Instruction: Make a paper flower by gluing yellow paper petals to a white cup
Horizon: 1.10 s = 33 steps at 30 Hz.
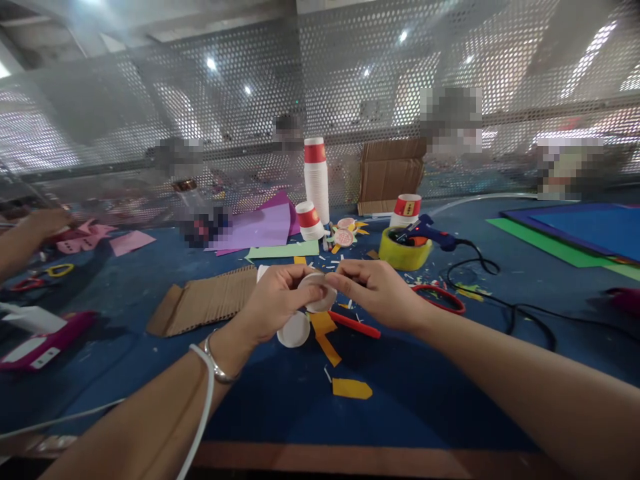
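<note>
Over the blue table, my left hand (285, 300) is closed on a round white paper piece (316, 300) that looks like a cut-down cup. The fingertips of my right hand (377, 290) pinch at its upper edge; what lies exactly between them is too small to make out. Just below my left fingers rests another round white paper piece (293, 331). Orange paper strips (327, 347) lie beneath the hands, beside a red-handled tool (355, 325). Closer to me is an orange paper tab (352, 388) with a pointed end.
A glue gun (425, 232) rests on a yellow tape roll (406, 252), its black cord trailing right. Stacked paper cups (316, 183) stand at the back. Corrugated cardboard (210, 300) lies left. Coloured sheets (575, 230) are at right. Another person's arm (25, 240) reaches in at far left.
</note>
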Each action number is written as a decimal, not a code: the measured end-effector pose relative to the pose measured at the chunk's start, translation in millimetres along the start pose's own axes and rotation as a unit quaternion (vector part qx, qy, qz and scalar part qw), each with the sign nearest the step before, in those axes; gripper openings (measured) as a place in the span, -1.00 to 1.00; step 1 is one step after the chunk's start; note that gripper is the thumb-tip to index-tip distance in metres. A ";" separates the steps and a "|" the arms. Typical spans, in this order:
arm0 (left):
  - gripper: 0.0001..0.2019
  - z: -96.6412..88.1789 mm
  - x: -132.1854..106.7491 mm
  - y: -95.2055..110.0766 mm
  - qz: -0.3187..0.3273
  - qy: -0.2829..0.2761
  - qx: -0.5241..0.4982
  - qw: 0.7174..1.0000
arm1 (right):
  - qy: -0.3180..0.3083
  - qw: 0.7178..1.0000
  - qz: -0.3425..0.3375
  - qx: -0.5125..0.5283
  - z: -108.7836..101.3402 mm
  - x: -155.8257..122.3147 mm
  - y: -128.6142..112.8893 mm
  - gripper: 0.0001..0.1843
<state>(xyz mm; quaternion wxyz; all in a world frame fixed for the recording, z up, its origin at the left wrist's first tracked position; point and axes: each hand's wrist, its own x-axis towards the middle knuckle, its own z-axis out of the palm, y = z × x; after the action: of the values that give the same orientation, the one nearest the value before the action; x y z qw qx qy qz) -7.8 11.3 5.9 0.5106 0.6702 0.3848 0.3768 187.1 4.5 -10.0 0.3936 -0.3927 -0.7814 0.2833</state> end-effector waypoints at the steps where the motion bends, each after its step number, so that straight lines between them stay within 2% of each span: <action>1: -0.87 0.1 0.0 0.1 0.001 -0.001 -0.002 1.000 | 0.009 1.000 0.006 0.005 -0.6 0.5 0.5 -0.54; 5: -0.83 -0.5 0.0 -0.9 -0.003 -0.008 -0.029 1.000 | 0.065 0.995 0.043 0.066 -2.8 4.3 5.8 -0.54; 8: -0.81 -1.3 0.1 -3.5 -0.017 -0.007 -0.057 0.998 | 0.078 0.982 0.076 0.152 -2.8 6.7 10.0 -0.52; 13: -0.77 0.1 0.6 -5.4 -0.048 0.028 -0.124 0.991 | 0.026 0.961 0.124 0.246 -1.7 5.2 5.3 -0.55; 19: -0.75 3.8 1.4 -4.2 -0.073 0.024 -0.171 0.982 | -0.021 0.955 0.145 0.259 -2.7 3.4 -5.1 -0.56; 24: -0.72 0.8 1.2 -4.7 -0.059 -0.005 -0.119 0.991 | -0.021 0.952 0.146 0.269 -4.4 3.9 -1.4 -0.60; 33: -0.74 -5.4 4.5 -3.9 -0.004 0.011 0.038 0.999 | -0.057 0.962 0.168 0.205 -5.1 4.5 -1.3 -0.63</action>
<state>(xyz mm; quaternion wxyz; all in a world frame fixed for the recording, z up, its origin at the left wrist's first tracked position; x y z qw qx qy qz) -11.3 18.3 3.7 0.4819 0.6833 0.4074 0.3671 189.1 8.2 -4.6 0.3676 -0.4122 -0.6503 0.5216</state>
